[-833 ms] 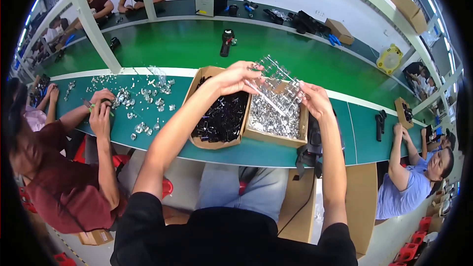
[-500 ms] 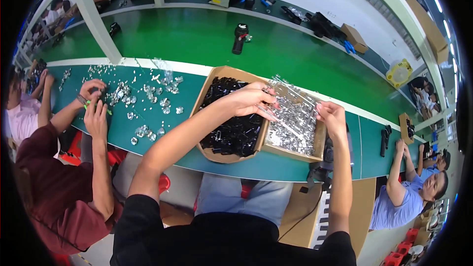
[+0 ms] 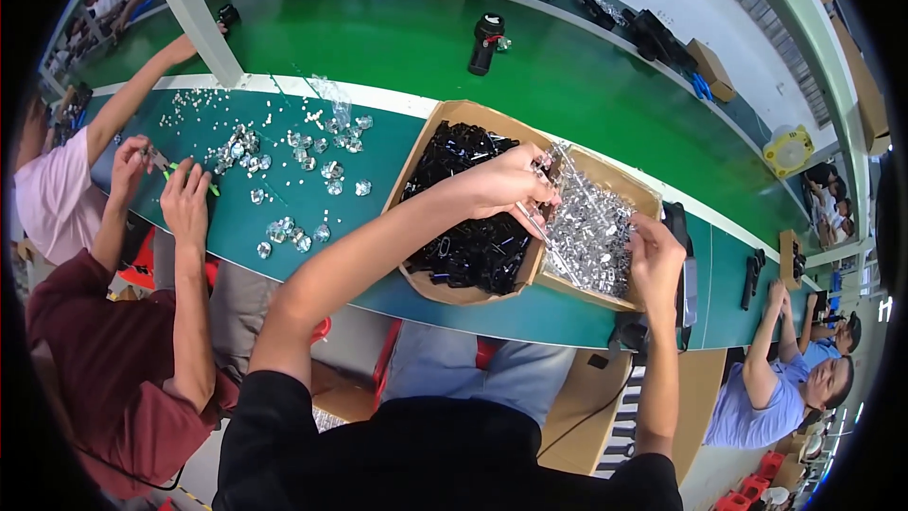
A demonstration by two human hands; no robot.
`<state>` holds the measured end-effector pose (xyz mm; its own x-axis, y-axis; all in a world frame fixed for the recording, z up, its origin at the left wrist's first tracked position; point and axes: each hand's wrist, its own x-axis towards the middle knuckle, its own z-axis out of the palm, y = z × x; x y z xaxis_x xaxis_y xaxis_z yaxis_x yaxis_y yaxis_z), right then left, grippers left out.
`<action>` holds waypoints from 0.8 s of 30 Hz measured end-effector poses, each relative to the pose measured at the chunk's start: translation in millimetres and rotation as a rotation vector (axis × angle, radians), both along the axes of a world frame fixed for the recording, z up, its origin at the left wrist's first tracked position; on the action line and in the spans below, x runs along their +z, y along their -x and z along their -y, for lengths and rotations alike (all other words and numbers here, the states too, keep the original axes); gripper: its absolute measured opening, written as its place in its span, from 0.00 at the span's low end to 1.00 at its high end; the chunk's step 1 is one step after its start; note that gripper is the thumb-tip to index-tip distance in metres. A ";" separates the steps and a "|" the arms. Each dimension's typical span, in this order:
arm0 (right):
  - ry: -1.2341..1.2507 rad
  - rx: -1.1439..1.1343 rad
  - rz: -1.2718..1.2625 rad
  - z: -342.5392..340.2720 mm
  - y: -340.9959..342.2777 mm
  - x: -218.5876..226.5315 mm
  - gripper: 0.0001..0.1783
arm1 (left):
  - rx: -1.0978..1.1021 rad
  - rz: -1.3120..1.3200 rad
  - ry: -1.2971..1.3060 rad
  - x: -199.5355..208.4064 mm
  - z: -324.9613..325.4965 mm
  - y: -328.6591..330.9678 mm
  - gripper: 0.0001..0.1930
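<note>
My left hand reaches across the box of black parts, its fingers closed round thin clear plastic sticks. These sticks slant over a cardboard box filled with small clear and silvery pieces. At that box's right side is my right hand, fingers curled with thumb and fingertips together above the pieces; what they pinch, if anything, is too small to make out. Beside it, left, stands a larger cardboard box full of shiny black plastic parts, partly covered by my left forearm.
Clear faceted pieces and small white bits lie scattered on the green table at left. There a co-worker in maroon holds green-handled pliers. A black device rests on the green belt behind. Dark equipment stands right of the boxes.
The view has shifted. My right hand has come down closer to the clear pieces, while my left still grips the sticks. A co-worker in pink now reaches toward the belt at far left.
</note>
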<state>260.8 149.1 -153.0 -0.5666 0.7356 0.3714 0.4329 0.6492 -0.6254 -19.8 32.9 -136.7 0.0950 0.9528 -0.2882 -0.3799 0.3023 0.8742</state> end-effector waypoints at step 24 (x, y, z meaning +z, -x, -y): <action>-0.176 0.161 0.397 -13.3 4.2 -15.8 0.07 | 0.064 0.051 -0.137 -33.5 -12.9 -10.2 0.10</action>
<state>256.7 162.4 -168.8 -0.7920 0.5716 0.2144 0.5013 0.8094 -0.3058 -9.6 45.8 -170.2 0.0438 0.9875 -0.1511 -0.4395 0.1549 0.8848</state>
